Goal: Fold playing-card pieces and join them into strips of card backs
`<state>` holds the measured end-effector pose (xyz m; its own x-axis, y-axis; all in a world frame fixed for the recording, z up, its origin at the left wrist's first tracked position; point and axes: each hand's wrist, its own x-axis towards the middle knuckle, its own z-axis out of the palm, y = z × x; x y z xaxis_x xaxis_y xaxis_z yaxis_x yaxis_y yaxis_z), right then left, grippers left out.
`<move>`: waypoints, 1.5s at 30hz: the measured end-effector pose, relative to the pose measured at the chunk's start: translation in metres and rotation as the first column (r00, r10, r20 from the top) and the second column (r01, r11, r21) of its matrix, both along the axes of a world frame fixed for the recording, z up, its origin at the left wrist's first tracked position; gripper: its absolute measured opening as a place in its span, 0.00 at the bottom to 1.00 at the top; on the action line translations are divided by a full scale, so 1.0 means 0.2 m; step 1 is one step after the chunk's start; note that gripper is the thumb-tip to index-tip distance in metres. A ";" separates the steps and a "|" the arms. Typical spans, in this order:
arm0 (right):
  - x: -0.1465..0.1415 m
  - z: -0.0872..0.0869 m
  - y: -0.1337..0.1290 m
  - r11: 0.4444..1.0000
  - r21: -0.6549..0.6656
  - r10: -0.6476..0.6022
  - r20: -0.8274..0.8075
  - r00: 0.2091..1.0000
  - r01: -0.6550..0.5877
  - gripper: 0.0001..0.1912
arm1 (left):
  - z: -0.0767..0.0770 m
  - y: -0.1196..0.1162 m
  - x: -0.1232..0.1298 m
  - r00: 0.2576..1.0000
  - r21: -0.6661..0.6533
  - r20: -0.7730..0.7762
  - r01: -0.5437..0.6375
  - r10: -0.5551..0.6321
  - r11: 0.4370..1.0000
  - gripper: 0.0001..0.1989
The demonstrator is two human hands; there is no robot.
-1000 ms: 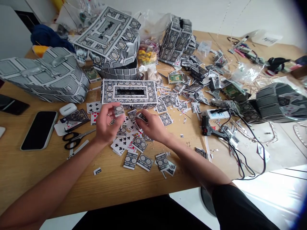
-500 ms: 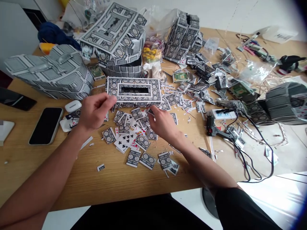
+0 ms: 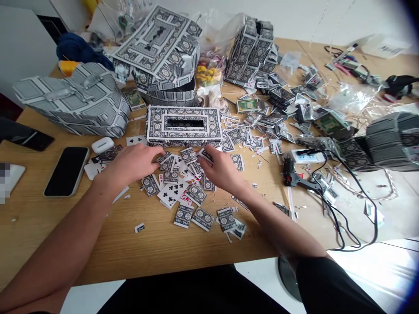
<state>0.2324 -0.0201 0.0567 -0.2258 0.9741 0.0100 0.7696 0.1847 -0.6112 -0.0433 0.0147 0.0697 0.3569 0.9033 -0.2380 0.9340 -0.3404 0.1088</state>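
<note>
A box covered in patterned cards (image 3: 185, 136), with a dark slot in its top, stands at the middle of the table. Several cut and folded playing cards (image 3: 170, 192) lie loose in front of it, some face up. My left hand (image 3: 135, 163) reaches to the left edge of this pile, thumb and forefinger apart near a folded card; nothing shows held. On the pile's right side, my right hand (image 3: 221, 170) pinches a small patterned card piece (image 3: 206, 155) between thumb and fingers, just below the box's front edge.
A phone (image 3: 66, 171) and a white earbud case (image 3: 102, 145) lie left. Behind stand a card-covered basket (image 3: 78, 100) and a larger lidded box (image 3: 170, 48). A glue gun (image 3: 299, 179) with black cables and a power strip (image 3: 306, 156) lie right, near heaps of card scraps (image 3: 278, 98).
My left hand has come down and right from beside the box's left corner to the card pile, its fingers opening. My right hand has stayed nearly in place.
</note>
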 end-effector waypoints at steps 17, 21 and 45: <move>-0.02 -0.06 -0.03 0.985 0.132 0.115 0.009 0.993 -0.115 0.19 | 0.11 -0.03 0.04 0.895 0.006 0.444 -0.038 0.031 0.999 0.14; -0.01 -0.08 -0.03 0.988 0.068 0.136 0.044 0.990 -0.139 0.22 | 0.09 -0.01 -0.01 0.969 -0.023 0.241 -0.057 0.061 0.998 0.10; -0.09 -0.01 -0.11 0.993 0.029 0.120 -0.306 0.944 -0.116 0.11 | 0.06 0.03 -0.06 0.869 -0.216 0.492 0.064 0.052 0.974 0.11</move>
<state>0.2152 -0.0423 0.0537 -0.3235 0.9402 0.1069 0.5174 0.2703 -0.8119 -0.0557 0.0200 0.0819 0.4848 0.8464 -0.2203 0.7365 -0.2592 0.6248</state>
